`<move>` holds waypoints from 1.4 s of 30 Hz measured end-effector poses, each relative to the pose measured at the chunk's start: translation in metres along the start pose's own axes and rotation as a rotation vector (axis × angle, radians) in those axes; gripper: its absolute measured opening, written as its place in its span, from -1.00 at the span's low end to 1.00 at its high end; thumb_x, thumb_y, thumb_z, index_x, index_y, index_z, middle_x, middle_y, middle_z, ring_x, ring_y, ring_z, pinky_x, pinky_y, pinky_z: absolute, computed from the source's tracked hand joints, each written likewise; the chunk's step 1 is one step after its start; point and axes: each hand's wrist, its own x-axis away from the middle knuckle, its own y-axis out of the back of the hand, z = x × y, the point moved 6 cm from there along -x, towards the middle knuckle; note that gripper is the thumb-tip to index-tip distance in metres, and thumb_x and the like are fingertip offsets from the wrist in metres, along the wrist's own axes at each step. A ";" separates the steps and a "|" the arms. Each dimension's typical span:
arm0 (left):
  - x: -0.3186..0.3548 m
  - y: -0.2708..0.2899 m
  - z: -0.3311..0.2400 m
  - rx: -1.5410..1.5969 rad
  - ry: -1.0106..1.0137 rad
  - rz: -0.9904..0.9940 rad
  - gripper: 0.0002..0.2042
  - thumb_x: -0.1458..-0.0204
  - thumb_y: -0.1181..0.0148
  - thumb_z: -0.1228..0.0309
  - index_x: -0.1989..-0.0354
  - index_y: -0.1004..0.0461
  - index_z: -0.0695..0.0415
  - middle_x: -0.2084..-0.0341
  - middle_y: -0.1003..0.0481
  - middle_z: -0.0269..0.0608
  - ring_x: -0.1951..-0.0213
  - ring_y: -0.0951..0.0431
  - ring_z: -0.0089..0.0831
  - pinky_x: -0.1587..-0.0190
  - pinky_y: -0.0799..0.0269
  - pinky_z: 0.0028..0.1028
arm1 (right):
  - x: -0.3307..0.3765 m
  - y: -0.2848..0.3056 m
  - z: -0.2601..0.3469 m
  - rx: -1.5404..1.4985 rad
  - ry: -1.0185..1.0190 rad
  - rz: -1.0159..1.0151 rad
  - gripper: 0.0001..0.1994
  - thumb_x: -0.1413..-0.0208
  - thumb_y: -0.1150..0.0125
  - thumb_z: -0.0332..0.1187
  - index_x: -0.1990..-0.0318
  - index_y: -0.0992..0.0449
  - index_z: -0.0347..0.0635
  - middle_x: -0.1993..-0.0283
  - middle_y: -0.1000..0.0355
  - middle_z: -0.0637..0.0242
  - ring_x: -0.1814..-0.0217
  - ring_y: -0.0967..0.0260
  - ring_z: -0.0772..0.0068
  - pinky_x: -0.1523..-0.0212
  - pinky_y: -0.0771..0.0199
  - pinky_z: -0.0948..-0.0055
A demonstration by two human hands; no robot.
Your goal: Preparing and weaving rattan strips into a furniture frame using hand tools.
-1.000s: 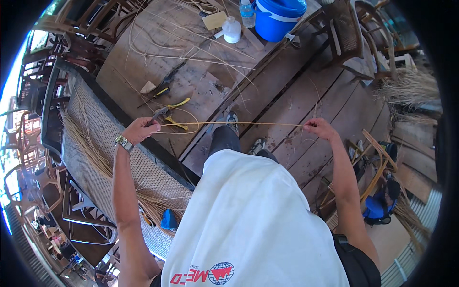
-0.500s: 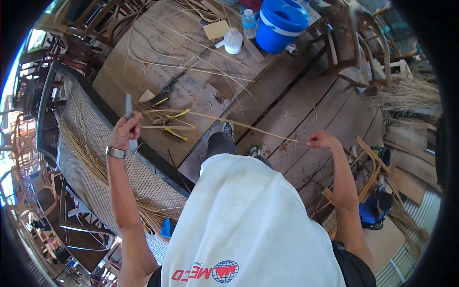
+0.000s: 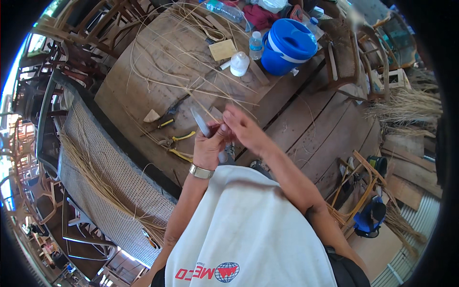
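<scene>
From where I stand, the person's two bare hands meet in front of the waist, just above the top of a white shirt (image 3: pixel 248 205). The left forearm rises from the lower edge, slanting a little rightward, with a metal watch (image 3: pixel 201 171) at the wrist. The left hand (image 3: pixel 208 148) is curled, its fingers clamped round a slim grey tool (image 3: pixel 199 121) that pokes out above the fist and below it. The right forearm crosses diagonally up and leftward, and the right hand (image 3: pixel 243 128) reaches in with bent fingers, its fingertips close against the left thumb. I cannot tell whether those fingertips pinch anything (they are blurred and bunched together). A pale cane strip (image 3: pixel 203 105) slants from the upper left down to where the two hands come together.

Beyond the hands lies a worn wooden board (image 3: pixel 114 91) with loose cane strands over its far part. Yellow-handled cutters (image 3: pixel 183 155) lie on it, just left of the left hand. Farther off stand a white bottle (image 3: pixel 239 65) and a blue bucket (image 3: pixel 282 63). To the left, a woven cane panel (image 3: pixel 155 184) bears a long bundle of strands (image 3: pixel 98 174).
</scene>
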 end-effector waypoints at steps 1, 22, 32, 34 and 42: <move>-0.004 0.006 0.006 0.000 0.031 -0.025 -0.86 -0.11 -0.28 0.32 0.23 -0.55 0.08 0.41 -0.58 -0.36 0.62 -0.30 -0.76 0.63 -0.09 -0.67 | 0.009 -0.006 -0.006 -0.085 -0.175 0.028 -0.44 -0.25 -0.14 -0.10 -0.24 -0.22 -0.30 0.14 -0.45 0.39 0.19 -0.39 0.60 0.14 -0.44 0.49; -0.104 0.232 -0.297 -0.096 -0.447 -0.358 -0.91 -0.13 -0.24 0.38 0.28 -0.46 0.05 0.32 -0.58 -0.18 0.68 -0.18 -0.78 0.68 -0.03 -0.72 | 0.149 0.248 -0.114 0.349 -0.374 -0.143 -0.78 -0.19 -0.22 -0.22 0.33 -0.53 -0.21 0.53 -0.30 0.58 0.50 -0.15 0.73 0.51 -0.14 0.59; -0.082 0.281 -0.363 -0.115 -0.535 -0.428 -0.79 -0.16 -0.21 0.27 0.22 -0.47 0.16 0.34 -0.58 -0.18 0.68 -0.15 -0.76 0.69 0.02 -0.71 | 0.200 0.319 -0.078 0.807 -0.527 -0.191 -0.77 -0.14 -0.22 -0.25 0.35 -0.56 -0.26 0.60 -0.36 0.47 0.52 -0.28 0.64 0.47 -0.29 0.50; -0.095 0.306 -0.350 -0.645 -0.229 -0.664 -0.71 -0.13 -0.23 0.16 0.28 -0.49 0.17 0.44 -0.57 -0.21 0.65 -0.29 -0.66 0.62 -0.22 -0.60 | 0.181 0.294 -0.062 0.782 -0.512 -0.163 -0.78 -0.14 -0.21 -0.26 0.34 -0.55 -0.27 0.60 -0.37 0.43 0.51 -0.29 0.62 0.47 -0.29 0.49; -0.082 0.052 -0.118 -0.908 -0.103 0.281 -0.70 -0.19 -0.12 0.22 0.00 -0.55 0.08 0.26 -0.60 -0.37 0.23 -0.51 -0.59 0.08 -0.41 -0.54 | 0.090 0.141 0.027 0.457 -0.221 0.009 -0.87 -0.21 -0.16 -0.35 0.24 -0.54 -0.22 0.39 -0.45 0.50 0.41 -0.26 0.72 0.36 -0.29 0.64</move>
